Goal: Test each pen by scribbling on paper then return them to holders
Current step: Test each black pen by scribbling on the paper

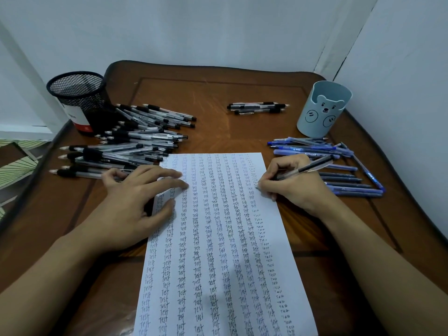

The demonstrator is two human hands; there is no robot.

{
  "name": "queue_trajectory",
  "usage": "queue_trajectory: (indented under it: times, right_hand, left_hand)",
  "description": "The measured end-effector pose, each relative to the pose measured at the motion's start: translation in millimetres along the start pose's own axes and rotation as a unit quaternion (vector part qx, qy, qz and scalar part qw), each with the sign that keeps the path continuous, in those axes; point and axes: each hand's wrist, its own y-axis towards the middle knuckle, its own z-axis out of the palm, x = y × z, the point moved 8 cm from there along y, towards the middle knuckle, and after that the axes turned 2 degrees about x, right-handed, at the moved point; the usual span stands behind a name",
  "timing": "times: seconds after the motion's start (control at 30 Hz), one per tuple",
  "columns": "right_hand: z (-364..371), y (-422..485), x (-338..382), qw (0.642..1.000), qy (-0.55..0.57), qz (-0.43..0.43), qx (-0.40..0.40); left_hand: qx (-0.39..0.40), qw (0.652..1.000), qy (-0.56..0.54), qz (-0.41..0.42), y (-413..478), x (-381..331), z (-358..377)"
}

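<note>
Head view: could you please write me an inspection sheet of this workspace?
Surface: brown wooden table, scuffed near the middle.
Job's things: paper filled with columns of "test"; black mesh holder far left and blue bear holder far right, with no pens sticking out of either; black pens heaped at left; blue pens lying at right; small bunch of pens at back centre.
Clutter: nothing seen.
Hands: left hand presses flat on the paper's left edge; right hand grips a pen, tip at the paper's right margin.
Cables: nothing seen.
Surroundings: pale walls; patterned floor at left.
</note>
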Motion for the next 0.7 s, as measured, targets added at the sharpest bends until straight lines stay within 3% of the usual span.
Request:
queue_trajectory:
  times: [0.7]
  right_hand:
    - [-2.0,-0.7,-1.0,1.000,-0.003,-0.004,-0.016]
  left_hand:
    - [0.008,1.000,-0.008,-0.008,0.0,-0.3,-0.4]
